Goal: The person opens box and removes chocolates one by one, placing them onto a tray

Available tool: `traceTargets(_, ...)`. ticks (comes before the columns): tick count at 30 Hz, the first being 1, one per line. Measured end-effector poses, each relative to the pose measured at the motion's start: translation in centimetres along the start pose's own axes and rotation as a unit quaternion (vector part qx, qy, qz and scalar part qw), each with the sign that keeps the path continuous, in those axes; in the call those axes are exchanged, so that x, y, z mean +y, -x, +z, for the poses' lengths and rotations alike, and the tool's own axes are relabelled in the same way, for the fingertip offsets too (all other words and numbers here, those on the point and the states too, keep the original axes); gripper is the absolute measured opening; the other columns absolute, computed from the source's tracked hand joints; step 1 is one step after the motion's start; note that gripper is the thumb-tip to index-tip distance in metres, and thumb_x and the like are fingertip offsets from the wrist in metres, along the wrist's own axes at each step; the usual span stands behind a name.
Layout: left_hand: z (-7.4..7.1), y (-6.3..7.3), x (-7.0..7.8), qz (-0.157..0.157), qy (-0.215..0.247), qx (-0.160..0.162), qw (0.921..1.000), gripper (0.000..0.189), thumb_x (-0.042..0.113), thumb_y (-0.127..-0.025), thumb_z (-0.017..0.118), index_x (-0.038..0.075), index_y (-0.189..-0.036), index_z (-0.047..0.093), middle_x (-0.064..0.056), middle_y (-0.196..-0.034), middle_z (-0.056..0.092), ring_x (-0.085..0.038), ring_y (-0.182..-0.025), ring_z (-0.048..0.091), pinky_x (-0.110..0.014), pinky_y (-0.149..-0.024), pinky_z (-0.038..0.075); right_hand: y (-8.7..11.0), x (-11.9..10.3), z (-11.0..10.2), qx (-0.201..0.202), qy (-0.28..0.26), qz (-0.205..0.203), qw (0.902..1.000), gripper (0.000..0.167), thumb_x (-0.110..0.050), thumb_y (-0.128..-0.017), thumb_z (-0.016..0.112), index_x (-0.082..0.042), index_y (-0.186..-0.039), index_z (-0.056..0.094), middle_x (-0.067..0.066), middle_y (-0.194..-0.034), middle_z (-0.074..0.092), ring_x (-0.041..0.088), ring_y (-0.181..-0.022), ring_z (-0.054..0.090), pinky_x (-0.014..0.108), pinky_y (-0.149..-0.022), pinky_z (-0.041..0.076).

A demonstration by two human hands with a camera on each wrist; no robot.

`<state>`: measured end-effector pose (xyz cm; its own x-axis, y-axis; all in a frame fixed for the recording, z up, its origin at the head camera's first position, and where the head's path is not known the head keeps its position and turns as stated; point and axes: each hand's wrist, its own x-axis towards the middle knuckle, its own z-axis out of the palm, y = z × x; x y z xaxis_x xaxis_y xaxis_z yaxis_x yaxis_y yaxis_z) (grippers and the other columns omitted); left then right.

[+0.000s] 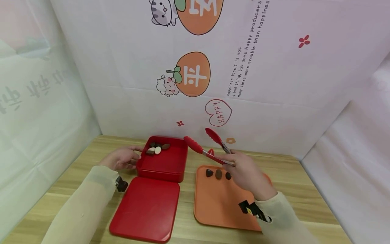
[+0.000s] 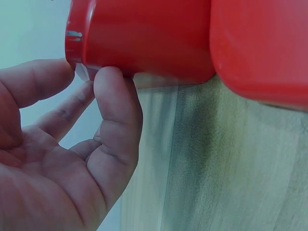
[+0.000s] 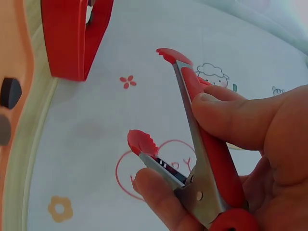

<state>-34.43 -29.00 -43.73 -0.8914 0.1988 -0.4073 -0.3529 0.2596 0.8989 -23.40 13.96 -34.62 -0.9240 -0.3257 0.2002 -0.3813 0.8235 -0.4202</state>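
My left hand (image 1: 124, 159) steadies a square red box (image 1: 161, 174) from its left side, bent fingers and thumb at the rim, as the left wrist view shows close up. Several small brown and white chocolate-like pieces (image 1: 157, 150) lie in the box's far left corner. My right hand (image 1: 246, 173) grips red-tipped metal tongs (image 1: 194, 145) above the far edge of an orange tray (image 1: 219, 210). The tongs' tips are spread apart with nothing between them. On the tray, dark pieces (image 1: 218, 174) sit in a row, partly hidden by the right hand.
A red lid (image 1: 146, 210) lies flat in front of the box, left of the tray. All of it rests on a wooden table (image 1: 186, 217). A white printed cloth (image 1: 259, 118) hangs behind the table, with more cloth at both sides.
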Motion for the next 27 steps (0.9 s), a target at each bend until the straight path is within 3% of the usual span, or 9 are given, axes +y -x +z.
traceTargets(2, 0.0, 0.0, 0.0, 0.001, 0.000, 0.000, 1.0000, 0.056, 0.002, -0.098, 0.051, 0.005, -0.151, 0.036, -0.026, -0.127, 0.054, -0.028, -0.092, 0.061, -0.036, -0.075, 0.054, -0.5, -0.3, 0.3, -0.003, -0.008, -0.005, 0.9999, 0.041, -0.008, -0.093, 0.070, -0.027, -0.130, 0.069, 0.015, -0.135, 0.057, 0.029, -0.110, 0.058, 0.033, -0.058, 0.046)
traceTargets(6, 0.0, 0.0, 0.0, 0.000, 0.003, 0.000, 1.0000, 0.056, 0.002, -0.098, 0.051, 0.005, -0.151, 0.036, -0.025, -0.126, 0.055, -0.028, -0.090, 0.061, -0.036, -0.075, 0.054, -1.5, -1.2, 0.9, -0.011, -0.006, -0.015, 0.9998, 0.040, -0.008, -0.093, 0.070, -0.029, -0.127, 0.071, 0.012, -0.132, 0.059, 0.027, -0.112, 0.058, 0.033, -0.065, 0.049)
traceTargets(10, 0.0, 0.0, 0.0, 0.000, 0.001, 0.001, 1.0000, 0.055, 0.002, -0.098, 0.051, 0.005, -0.151, 0.035, -0.024, -0.124, 0.057, -0.027, -0.090, 0.061, -0.036, -0.075, 0.054, -2.5, -2.4, 2.0, -0.018, 0.007, -0.026, 0.9995, 0.038, -0.007, -0.092, 0.071, -0.029, -0.123, 0.073, 0.009, -0.129, 0.061, 0.023, -0.102, 0.060, 0.035, -0.070, 0.051)
traceTargets(14, 0.0, 0.0, 0.0, -0.001, -0.002, 0.002, 1.0000, 0.055, 0.002, -0.098, 0.051, 0.005, -0.151, 0.035, -0.024, -0.122, 0.058, -0.027, -0.090, 0.061, -0.036, -0.076, 0.054, -3.7, -3.5, 3.5, -0.022, 0.055, -0.069, 0.9958, 0.037, -0.005, -0.091, 0.070, -0.027, -0.121, 0.074, 0.008, -0.127, 0.064, 0.027, -0.116, 0.059, 0.039, -0.081, 0.054)
traceTargets(19, 0.0, 0.0, -0.1, 0.000, -0.003, 0.003, 1.0000, 0.054, 0.002, -0.098, 0.051, 0.004, -0.150, 0.036, -0.023, -0.121, 0.059, -0.027, -0.089, 0.062, -0.037, -0.077, 0.054, -5.4, -5.5, 5.4, -0.058, 0.116, -0.113, 0.9850, 0.035, -0.007, -0.093, 0.068, -0.025, -0.122, 0.074, -0.002, -0.107, 0.071, 0.022, -0.107, 0.062, 0.032, -0.078, 0.053)
traceTargets(27, 0.0, -0.2, -0.1, 0.002, -0.002, 0.003, 1.0000, 0.054, 0.003, -0.097, 0.052, 0.004, -0.149, 0.037, -0.016, -0.110, 0.063, -0.024, -0.084, 0.061, -0.037, -0.075, 0.054, -7.7, -7.2, 8.4, -0.109, 0.128, -0.119, 0.9786, 0.036, -0.008, -0.094, 0.065, -0.026, -0.124, 0.073, -0.008, -0.119, 0.068, 0.015, -0.102, 0.062, 0.027, -0.082, 0.051)
